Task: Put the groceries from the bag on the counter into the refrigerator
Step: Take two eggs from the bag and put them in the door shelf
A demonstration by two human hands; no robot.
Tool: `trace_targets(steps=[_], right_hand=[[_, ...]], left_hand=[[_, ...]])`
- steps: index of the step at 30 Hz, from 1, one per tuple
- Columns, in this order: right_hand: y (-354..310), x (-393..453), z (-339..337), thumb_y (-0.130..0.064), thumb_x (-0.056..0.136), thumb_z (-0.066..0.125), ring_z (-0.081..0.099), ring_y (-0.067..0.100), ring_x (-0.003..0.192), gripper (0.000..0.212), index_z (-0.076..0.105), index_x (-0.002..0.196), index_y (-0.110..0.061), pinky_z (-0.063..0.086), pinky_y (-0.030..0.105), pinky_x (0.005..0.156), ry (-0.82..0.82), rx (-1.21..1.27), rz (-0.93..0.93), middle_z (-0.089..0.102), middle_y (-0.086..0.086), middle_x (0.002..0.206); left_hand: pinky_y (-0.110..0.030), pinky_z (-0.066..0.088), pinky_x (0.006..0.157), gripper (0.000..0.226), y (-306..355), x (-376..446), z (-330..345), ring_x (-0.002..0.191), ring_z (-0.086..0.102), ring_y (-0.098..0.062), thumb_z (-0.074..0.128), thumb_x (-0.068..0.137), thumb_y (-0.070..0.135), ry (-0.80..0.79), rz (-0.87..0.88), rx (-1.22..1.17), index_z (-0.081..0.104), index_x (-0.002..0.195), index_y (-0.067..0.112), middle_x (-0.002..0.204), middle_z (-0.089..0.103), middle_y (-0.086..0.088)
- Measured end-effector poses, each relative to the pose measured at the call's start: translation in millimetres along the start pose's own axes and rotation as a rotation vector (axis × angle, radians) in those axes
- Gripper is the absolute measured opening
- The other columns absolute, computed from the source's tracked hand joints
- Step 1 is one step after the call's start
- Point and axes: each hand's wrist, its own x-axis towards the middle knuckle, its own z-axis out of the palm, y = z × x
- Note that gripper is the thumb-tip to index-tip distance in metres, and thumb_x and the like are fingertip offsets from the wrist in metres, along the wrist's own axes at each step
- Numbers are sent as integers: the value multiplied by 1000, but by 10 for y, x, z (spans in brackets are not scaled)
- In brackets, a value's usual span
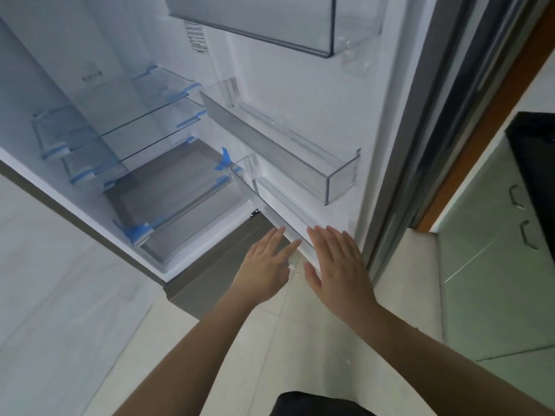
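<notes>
The refrigerator (99,187) stands open in front of me, with bare glass shelves (144,115) edged in blue tape and no food visible inside. Its door (300,85) swings out to the right and carries clear door bins (300,163). My left hand (264,268) and my right hand (336,265) are stretched out flat, fingers apart, holding nothing. Both sit by the lowest door bin (288,223); my right fingertips reach its front edge. No bag or groceries are in view.
A closed grey lower drawer front (216,271) lies under the open compartment. A dark counter (534,139) over pale green cabinets with handles (492,265) stands to the right, beyond a wooden door frame (480,121). Pale tiled floor (405,295) is below me.
</notes>
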Motion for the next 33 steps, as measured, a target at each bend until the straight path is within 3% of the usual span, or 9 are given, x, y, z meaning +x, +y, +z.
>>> trace_targets(steps=[3, 8, 11, 16, 21, 27, 30, 33], right_hand=[[128, 95, 108, -37, 90, 56, 45, 30, 131, 60, 40, 143, -12, 32, 46, 112, -93, -23, 57, 49, 10, 142], [301, 263, 339, -45, 86, 61, 43, 33, 134, 71, 40, 144, -9, 29, 47, 111, -301, -140, 159, 44, 12, 147], [363, 386, 484, -47, 86, 59, 42, 34, 134, 72, 40, 143, -7, 28, 49, 113, -362, -201, 203, 45, 13, 146], [377, 657, 645, -42, 81, 68, 45, 36, 131, 78, 41, 142, -3, 31, 50, 112, -336, -287, 343, 49, 18, 141], [380, 834, 771, -33, 70, 78, 42, 40, 132, 88, 40, 141, 2, 23, 53, 112, -332, -351, 499, 46, 21, 143], [559, 1112, 832, -32, 59, 85, 54, 39, 119, 85, 53, 130, 1, 40, 54, 101, -355, -380, 636, 58, 21, 127], [653, 1185, 787, -36, 69, 78, 43, 37, 132, 88, 41, 141, -2, 31, 53, 108, -378, -385, 657, 47, 19, 142], [732, 1193, 716, -43, 89, 55, 12, 32, 146, 84, 10, 152, -11, 6, 46, 118, -434, -369, 655, 12, 15, 160]], left_hand=[[-39, 8, 118, 65, -65, 136, -23, 150, 5, -24, 52, 95, 29, 20, 10, -21, 23, 152, 32, 163, 9, -4], [-46, 21, 119, 74, -306, 463, -31, 149, 17, -26, 58, 89, 27, 49, 36, -53, 22, 153, 30, 161, 20, -4], [-48, 21, 118, 72, -458, 746, -3, 147, 23, -27, 61, 88, 24, 95, 66, -51, 26, 152, 26, 159, 27, -7], [-50, 9, 117, 78, -729, 1242, 91, 147, 23, -29, 63, 84, 17, 84, 115, -33, 27, 152, 24, 158, 29, -9], [-54, 23, 113, 85, -1111, 1631, 114, 140, 37, -33, 73, 76, 22, 101, 205, 4, 30, 150, 21, 151, 40, -14], [-55, 35, 107, 77, -1256, 1910, 188, 125, 55, -31, 76, 72, 24, 76, 295, -2, 46, 142, 14, 134, 59, -12], [-53, 28, 111, 80, -1237, 2004, 275, 128, 51, -33, 75, 70, 24, 81, 326, -11, 45, 142, 11, 135, 57, -14], [-51, 19, 113, 81, -1221, 2030, 320, 133, 45, -34, 69, 71, 24, 95, 340, -6, 41, 145, 9, 139, 52, -16]])
